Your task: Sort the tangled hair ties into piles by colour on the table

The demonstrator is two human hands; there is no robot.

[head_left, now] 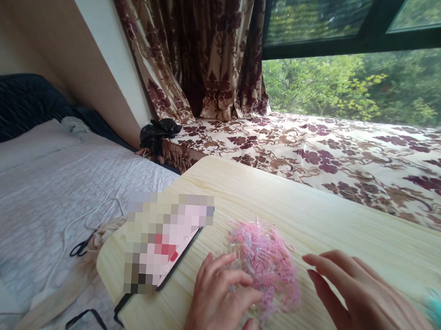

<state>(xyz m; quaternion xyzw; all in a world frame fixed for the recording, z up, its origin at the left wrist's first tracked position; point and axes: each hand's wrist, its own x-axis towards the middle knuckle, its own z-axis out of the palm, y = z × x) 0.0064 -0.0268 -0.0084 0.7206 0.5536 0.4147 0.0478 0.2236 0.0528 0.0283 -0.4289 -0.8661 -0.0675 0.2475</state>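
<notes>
A loose heap of small, thin pink pieces, some clear or pale, lies on the wooden table; the pieces look like little plastic loops or strands, too fine to name surely. My left hand reaches over the near left edge of this heap, fingers spread and bent, the fingertips at the pieces. Nothing shows gripped in it. To the right of the heap, my right hand hovers near the tabletop with thumb and fingers apart, holding nothing.
A phone with a blurred-out screen rests at the table's left, its dark strap hanging over the edge. Turquoise strands lie at the right. Beside the pale table are a bed with cables and a flower-patterned window seat.
</notes>
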